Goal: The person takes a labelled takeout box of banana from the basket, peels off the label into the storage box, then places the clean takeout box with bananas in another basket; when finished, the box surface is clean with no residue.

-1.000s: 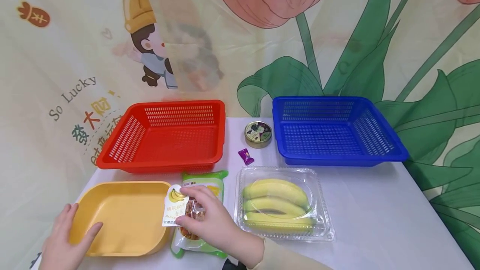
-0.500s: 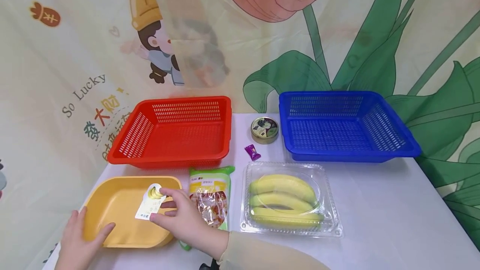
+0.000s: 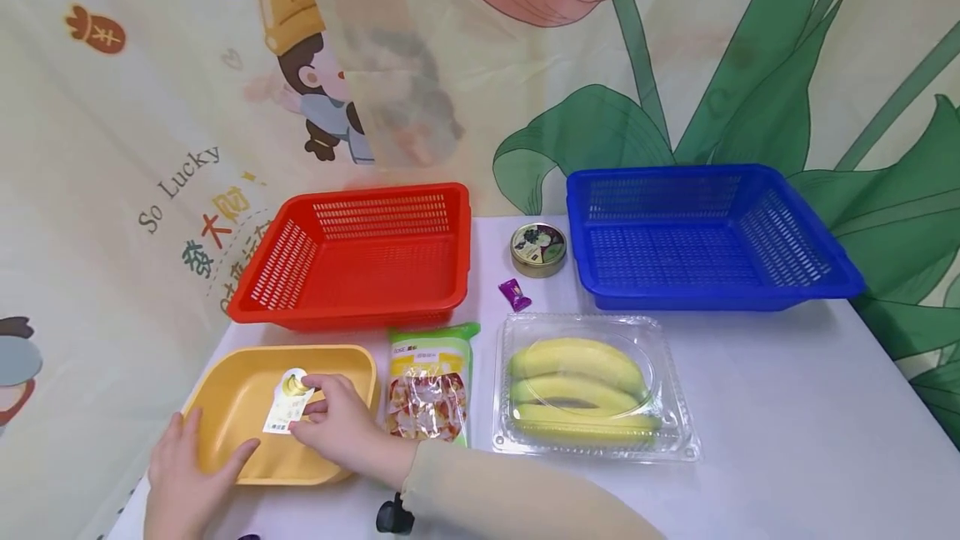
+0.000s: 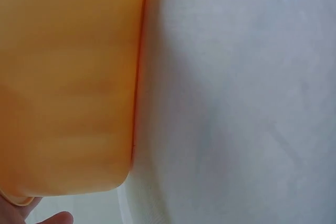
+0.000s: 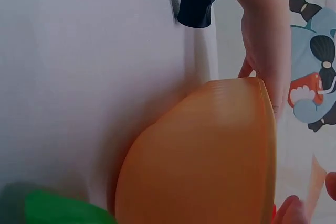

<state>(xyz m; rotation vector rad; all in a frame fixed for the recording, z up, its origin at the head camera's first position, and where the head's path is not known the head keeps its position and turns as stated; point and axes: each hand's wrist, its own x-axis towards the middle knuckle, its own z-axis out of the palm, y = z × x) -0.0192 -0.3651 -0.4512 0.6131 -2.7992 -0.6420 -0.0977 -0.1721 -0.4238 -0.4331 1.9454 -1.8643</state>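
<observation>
My right hand [image 3: 341, 419] pinches a small white card [image 3: 288, 402] with a banana picture and printed writing, between thumb and fingers. The card is over the inside of a yellow plastic basin [image 3: 232, 386], tilted toward the head camera. At the basin's left end lies my left hand [image 3: 187, 465], fingers extended along the rim and thumb reaching over the front edge. The left wrist view mostly shows the basin's outer wall [image 4: 68, 103]; fingertips appear at its lower left corner. In the right wrist view the left forearm and hand [image 5: 265, 35] reach the rim.
A green snack bag [image 3: 427, 390] lies right of the basin, then a clear box of bananas [image 3: 585, 390]. Behind them stand a red basket [image 3: 375, 273] and a blue basket [image 3: 675, 257], with a round tin [image 3: 537, 250] and a purple-wrapped candy [image 3: 515, 295] between.
My right hand has carried the card left, from over the snack bag to over the basin. The left hand stays at the basin's left end. The head view has shifted slightly.
</observation>
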